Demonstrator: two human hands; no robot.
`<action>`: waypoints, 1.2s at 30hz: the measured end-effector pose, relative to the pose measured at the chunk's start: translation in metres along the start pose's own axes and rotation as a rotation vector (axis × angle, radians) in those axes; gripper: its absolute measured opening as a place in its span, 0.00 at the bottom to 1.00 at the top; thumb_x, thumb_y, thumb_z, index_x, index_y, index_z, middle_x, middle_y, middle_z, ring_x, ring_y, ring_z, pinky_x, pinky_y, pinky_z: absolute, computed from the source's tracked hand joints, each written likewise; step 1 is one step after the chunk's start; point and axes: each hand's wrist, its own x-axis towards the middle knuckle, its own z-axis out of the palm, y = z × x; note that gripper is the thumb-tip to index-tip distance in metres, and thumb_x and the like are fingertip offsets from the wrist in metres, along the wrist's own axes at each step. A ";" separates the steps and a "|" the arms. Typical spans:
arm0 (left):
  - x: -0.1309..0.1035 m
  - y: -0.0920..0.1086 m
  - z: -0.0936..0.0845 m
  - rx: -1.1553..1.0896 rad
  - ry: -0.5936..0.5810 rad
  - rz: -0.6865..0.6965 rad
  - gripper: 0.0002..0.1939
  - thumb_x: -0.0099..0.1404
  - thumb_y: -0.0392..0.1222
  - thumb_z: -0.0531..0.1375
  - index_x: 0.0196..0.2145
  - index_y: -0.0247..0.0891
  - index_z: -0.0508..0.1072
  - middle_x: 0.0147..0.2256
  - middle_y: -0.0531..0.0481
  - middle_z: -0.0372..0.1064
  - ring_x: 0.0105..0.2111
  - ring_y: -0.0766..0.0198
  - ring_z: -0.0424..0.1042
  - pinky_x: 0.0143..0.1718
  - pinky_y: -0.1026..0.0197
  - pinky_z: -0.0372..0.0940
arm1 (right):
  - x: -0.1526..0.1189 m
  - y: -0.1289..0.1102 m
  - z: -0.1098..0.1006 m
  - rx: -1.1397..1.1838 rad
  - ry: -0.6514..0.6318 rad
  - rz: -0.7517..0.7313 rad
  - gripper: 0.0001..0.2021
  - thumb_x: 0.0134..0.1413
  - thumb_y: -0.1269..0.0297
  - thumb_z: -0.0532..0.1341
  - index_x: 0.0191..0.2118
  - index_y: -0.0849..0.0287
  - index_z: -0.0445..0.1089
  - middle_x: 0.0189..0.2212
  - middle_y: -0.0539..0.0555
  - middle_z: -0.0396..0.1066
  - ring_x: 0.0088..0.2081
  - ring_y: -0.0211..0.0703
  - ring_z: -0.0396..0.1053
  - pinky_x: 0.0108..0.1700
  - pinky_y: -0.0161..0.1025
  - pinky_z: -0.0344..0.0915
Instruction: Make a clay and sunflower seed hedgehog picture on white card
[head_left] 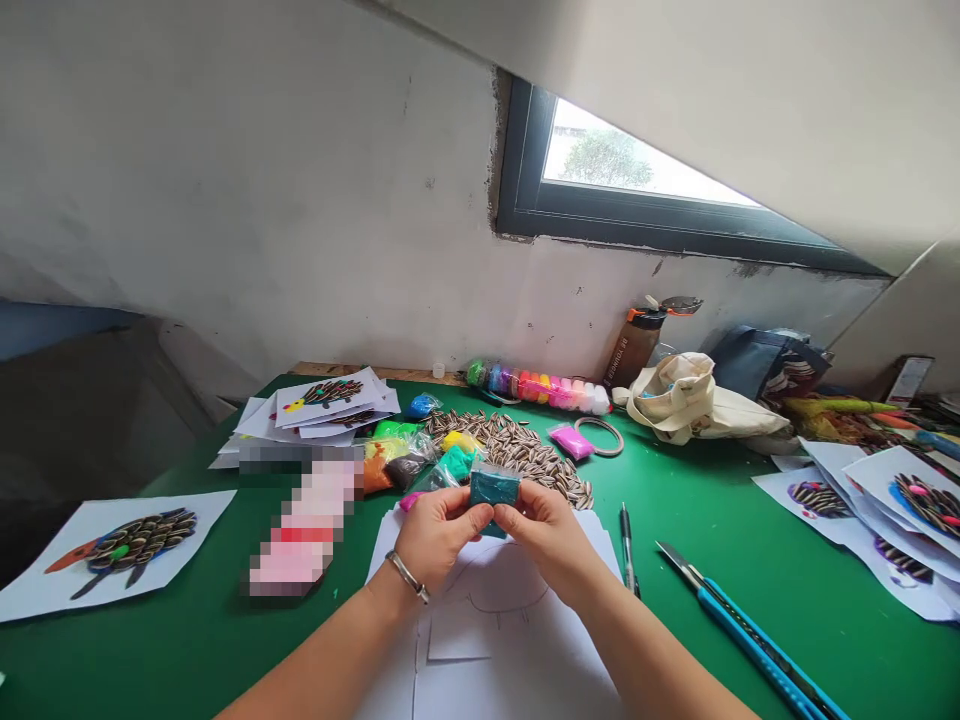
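Note:
My left hand (439, 530) and my right hand (544, 525) hold a small dark teal packet (495, 487) between them, thumbs in front and fingers behind. Below them lies white paper (517, 670) with a pencil outline of a rounded shape and short legs. Just beyond my hands, striped sunflower seeds (525, 450) are heaped on the green table (675, 620). Bags of coloured clay (390, 455) in orange, green, yellow and brown sit left of the seeds. A silver bracelet (407, 577) circles my left wrist.
A black pen (627, 545) and a blue utility knife (750, 630), blade out, lie at right. Seed pictures (142, 545) rest on both sides. Along the back are a clay tube (540, 388), a bottle (636, 345), a cloth bag (675, 400) and a tape ring (598, 437).

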 end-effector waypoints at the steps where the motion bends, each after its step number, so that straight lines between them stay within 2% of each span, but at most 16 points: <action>1: 0.000 0.001 0.000 0.008 0.005 0.005 0.19 0.46 0.54 0.66 0.28 0.34 0.78 0.24 0.50 0.71 0.24 0.65 0.66 0.28 0.63 0.66 | 0.000 0.001 0.000 -0.014 0.012 -0.007 0.08 0.48 0.63 0.63 0.35 0.59 0.75 0.30 0.51 0.72 0.32 0.40 0.66 0.36 0.38 0.64; 6: -0.002 0.005 0.002 0.039 0.013 0.018 0.16 0.46 0.53 0.64 0.22 0.35 0.77 0.20 0.52 0.68 0.22 0.65 0.65 0.24 0.64 0.65 | -0.001 0.003 0.005 -0.028 0.082 -0.043 0.07 0.47 0.64 0.63 0.33 0.60 0.74 0.28 0.51 0.71 0.32 0.41 0.66 0.36 0.38 0.64; 12: -0.005 0.002 0.004 0.153 0.063 0.081 0.16 0.50 0.52 0.61 0.17 0.36 0.72 0.16 0.53 0.62 0.20 0.66 0.63 0.22 0.65 0.63 | -0.003 0.000 0.008 0.016 0.092 -0.033 0.03 0.45 0.65 0.63 0.28 0.59 0.72 0.23 0.47 0.64 0.27 0.36 0.61 0.30 0.35 0.61; 19: -0.010 -0.001 0.003 0.260 0.066 0.212 0.18 0.57 0.50 0.57 0.19 0.35 0.72 0.18 0.53 0.60 0.21 0.67 0.59 0.22 0.66 0.56 | -0.006 0.006 0.001 -0.202 0.150 -0.120 0.08 0.49 0.64 0.63 0.23 0.60 0.68 0.22 0.47 0.57 0.27 0.35 0.54 0.28 0.34 0.54; 21: -0.012 0.001 0.003 0.289 0.079 0.237 0.19 0.59 0.50 0.56 0.18 0.35 0.70 0.18 0.54 0.57 0.21 0.68 0.56 0.21 0.66 0.53 | -0.006 0.003 0.001 -0.202 0.141 -0.118 0.09 0.49 0.63 0.63 0.23 0.60 0.68 0.22 0.47 0.57 0.27 0.36 0.54 0.28 0.35 0.54; 24: -0.012 0.003 0.003 0.339 0.097 0.237 0.19 0.59 0.50 0.56 0.17 0.35 0.69 0.17 0.55 0.54 0.20 0.68 0.54 0.20 0.66 0.51 | -0.005 -0.003 0.000 -0.109 0.042 -0.067 0.07 0.49 0.62 0.63 0.26 0.60 0.71 0.24 0.49 0.62 0.29 0.37 0.58 0.32 0.36 0.58; 26: -0.010 0.003 0.001 0.346 0.085 0.216 0.18 0.59 0.50 0.56 0.19 0.35 0.72 0.17 0.54 0.57 0.21 0.68 0.56 0.21 0.66 0.52 | -0.003 -0.005 -0.003 -0.085 -0.002 -0.039 0.07 0.49 0.61 0.63 0.30 0.60 0.72 0.26 0.50 0.65 0.31 0.39 0.61 0.35 0.38 0.60; 29: -0.006 0.004 -0.004 0.336 0.049 0.189 0.17 0.59 0.51 0.57 0.25 0.35 0.75 0.20 0.53 0.63 0.23 0.66 0.61 0.24 0.66 0.57 | -0.001 -0.003 -0.008 -0.145 0.063 -0.044 0.08 0.50 0.61 0.63 0.34 0.60 0.72 0.28 0.51 0.67 0.32 0.40 0.62 0.35 0.37 0.61; 33: -0.004 0.005 -0.008 0.259 -0.025 0.161 0.17 0.57 0.52 0.58 0.30 0.34 0.75 0.25 0.51 0.69 0.27 0.64 0.65 0.27 0.65 0.62 | -0.001 0.002 -0.012 -0.194 0.086 -0.080 0.09 0.51 0.61 0.61 0.27 0.61 0.71 0.25 0.50 0.64 0.29 0.37 0.59 0.31 0.35 0.57; 36: -0.003 0.003 -0.008 0.217 -0.004 0.145 0.17 0.56 0.53 0.60 0.30 0.34 0.76 0.25 0.50 0.69 0.27 0.63 0.67 0.28 0.64 0.63 | -0.002 0.003 -0.012 -0.284 0.081 -0.139 0.10 0.52 0.61 0.61 0.24 0.60 0.69 0.22 0.48 0.60 0.27 0.36 0.56 0.29 0.35 0.54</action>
